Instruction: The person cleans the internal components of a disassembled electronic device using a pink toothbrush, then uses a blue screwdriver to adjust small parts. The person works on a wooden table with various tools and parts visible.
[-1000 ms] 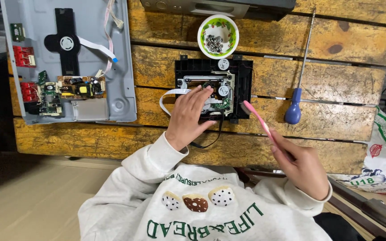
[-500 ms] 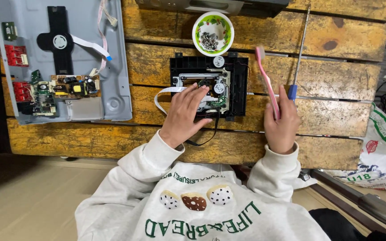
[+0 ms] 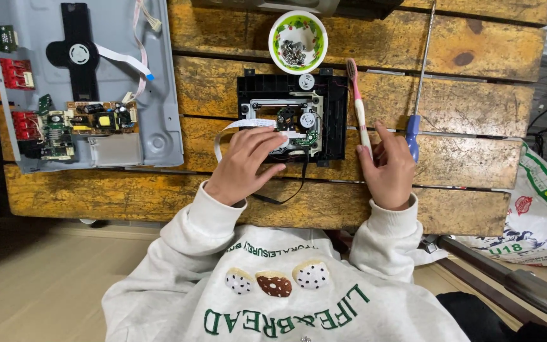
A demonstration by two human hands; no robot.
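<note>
From my head camera, looking down: my left hand [image 3: 246,161] reaches up from the lower middle of the frame, palm down, fingers spread a little and resting flat on the black disc drive mechanism [image 3: 289,117]. It grips nothing; the fingertips press on the front edge of the mechanism, over its metal plate and beside the white ribbon cable [image 3: 248,123] that curls out to the left.

My right hand [image 3: 389,166] lies just right of the drive, wrist toward the bottom of the frame. Its thumb and forefinger pinch the lower end of a pink toothbrush [image 3: 358,104], a narrow hold on the handle. The brush runs up and slightly left from my fingers, its bristle head near the drive's upper right corner.

I count one drive mechanism at the centre of the frame, one toothbrush, and one blue-handled screwdriver [image 3: 418,95] lying just right of my right hand, its shaft pointing to the top edge. One green-rimmed bowl [image 3: 298,39] with small screws in it sits above the drive, near the top centre. One grey metal chassis [image 3: 159,88] with circuit boards fills the upper left. All rest on a worn wooden table [image 3: 476,114]. A printed plastic bag [image 3: 542,215] sits at the right edge, below the table.
</note>
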